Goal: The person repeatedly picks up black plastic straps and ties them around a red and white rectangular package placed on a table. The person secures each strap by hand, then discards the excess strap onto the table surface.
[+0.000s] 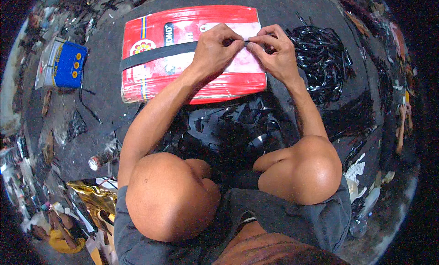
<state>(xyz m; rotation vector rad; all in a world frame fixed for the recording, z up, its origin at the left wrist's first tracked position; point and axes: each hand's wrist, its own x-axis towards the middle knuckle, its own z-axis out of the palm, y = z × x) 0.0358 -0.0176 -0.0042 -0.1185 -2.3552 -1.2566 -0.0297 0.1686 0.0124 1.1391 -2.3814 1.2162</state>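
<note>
A flat red panel (pixel 192 90) with printed patches lies in front of me, its edges curved and creased. Across it runs a black strip (pixel 160 55), from the left edge toward the right side. My left hand (pixel 215 50) rests over the panel, thumb and forefinger pinching the strip near its right part. Close beside it, my right hand (pixel 278 54) pinches the same strip at the panel's right side. The two sets of fingertips nearly meet. What lies right between them is small and partly hidden by the fingers.
Shiny black strips lie heaped (pixel 320 64) to the right of the panel. More black strips (pixel 228 128) lie between my knees. At left stands a blue and white container (pixel 71 64). A bottle (pixel 100 160) and gold foil (pixel 98 198) lie lower left, near a person in yellow (pixel 66 240).
</note>
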